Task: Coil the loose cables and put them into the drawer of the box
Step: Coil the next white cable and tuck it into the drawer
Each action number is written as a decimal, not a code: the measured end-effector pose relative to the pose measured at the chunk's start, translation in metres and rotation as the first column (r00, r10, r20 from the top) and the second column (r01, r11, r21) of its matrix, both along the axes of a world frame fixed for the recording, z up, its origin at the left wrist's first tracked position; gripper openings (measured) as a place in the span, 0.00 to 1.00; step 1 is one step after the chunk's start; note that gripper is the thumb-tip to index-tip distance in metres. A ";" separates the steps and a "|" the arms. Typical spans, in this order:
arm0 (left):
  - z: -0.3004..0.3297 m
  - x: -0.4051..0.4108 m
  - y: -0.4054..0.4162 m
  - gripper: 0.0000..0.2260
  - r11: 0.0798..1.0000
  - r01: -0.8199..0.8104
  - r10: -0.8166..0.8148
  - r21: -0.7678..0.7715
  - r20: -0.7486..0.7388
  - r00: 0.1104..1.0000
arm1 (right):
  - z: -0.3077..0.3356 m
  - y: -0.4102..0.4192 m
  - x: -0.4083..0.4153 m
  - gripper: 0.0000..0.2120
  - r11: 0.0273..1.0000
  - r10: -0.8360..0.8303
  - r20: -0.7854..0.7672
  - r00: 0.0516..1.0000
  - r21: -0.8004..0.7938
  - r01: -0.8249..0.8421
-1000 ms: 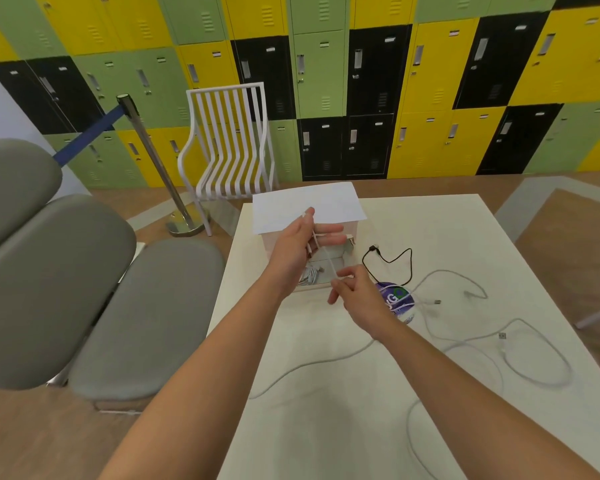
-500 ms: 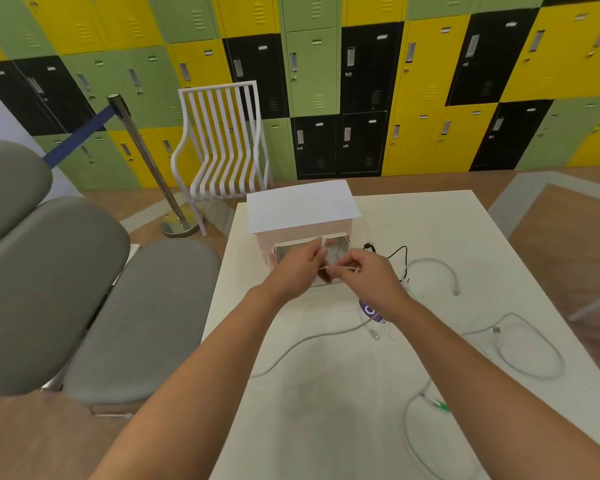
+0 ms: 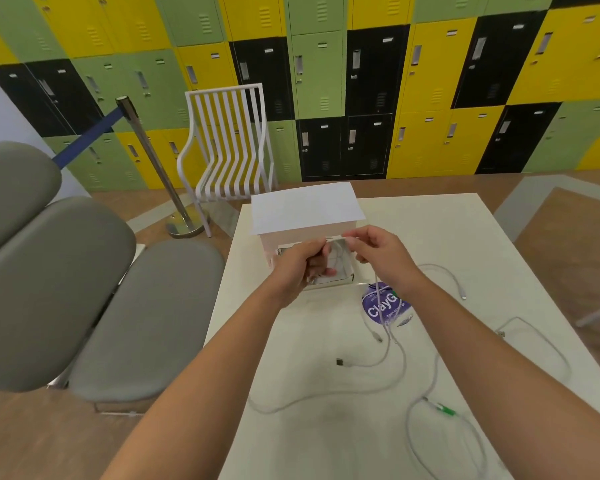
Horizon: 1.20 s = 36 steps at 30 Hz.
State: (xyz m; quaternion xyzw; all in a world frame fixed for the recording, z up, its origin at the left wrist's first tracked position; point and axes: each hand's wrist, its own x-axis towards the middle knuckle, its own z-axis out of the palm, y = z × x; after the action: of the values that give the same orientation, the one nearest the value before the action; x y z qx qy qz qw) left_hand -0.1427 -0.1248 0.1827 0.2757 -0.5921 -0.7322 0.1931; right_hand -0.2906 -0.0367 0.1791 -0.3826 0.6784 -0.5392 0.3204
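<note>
- A person's two bare forearms reach forward over a white table [image 3: 430, 237], seen from a head-worn camera.
- The left hand [image 3: 300, 265] has its fingers curled around loops of a white cable [image 3: 338, 252], holding the coil above the table.
- The right hand [image 3: 381, 254] pinches the same cable between thumb and fingers, just at 3 o'clock of the left hand; the two hands nearly touch.
- Directly behind the hands, at 12 o'clock, stands a white box [image 3: 305, 211] with its drawer [image 3: 329, 280] pulled out; the hands hide most of the drawer, so its contents cannot be made out.
- At 5 o'clock of the hands lies a round purple sticker [image 3: 385, 306] with white lettering.
- Loose pale cables [image 3: 400, 362] sprawl across the table from 4 to 6 o'clock, one with a green connector [image 3: 442, 407], another with a dark plug [image 3: 340, 362].
- Off the table at 9 o'clock are grey cushioned seats [image 3: 84, 289].
- At 11 o'clock stand a white slatted chair [image 3: 227, 143] and a metal barrier post [image 3: 153, 161].
- Yellow, green and black lockers [image 3: 361, 81] fill the far wall.
</note>
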 end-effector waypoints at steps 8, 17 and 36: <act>0.000 -0.008 0.009 0.18 0.985 -0.098 0.114 0.139 -0.113 0.987 | -0.033 0.008 0.011 0.09 0.995 -0.057 0.014 0.998 0.081 0.056; 0.001 -0.023 0.011 0.19 0.987 -0.134 0.128 -0.090 -0.075 0.989 | -0.035 0.015 0.019 0.13 0.956 0.062 -0.367 0.928 0.288 0.050; -0.020 -0.017 0.010 0.16 0.695 0.252 0.108 -0.673 0.445 0.889 | -0.010 0.029 0.011 0.10 0.911 0.304 -0.206 0.930 0.349 -0.220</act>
State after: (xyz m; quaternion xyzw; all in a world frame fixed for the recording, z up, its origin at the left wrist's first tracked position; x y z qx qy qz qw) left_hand -0.1601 -0.1150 0.1624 0.3167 -0.8677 -0.3664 0.1119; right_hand -0.2793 -0.0072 0.1691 -0.4798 0.7344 -0.3198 0.3579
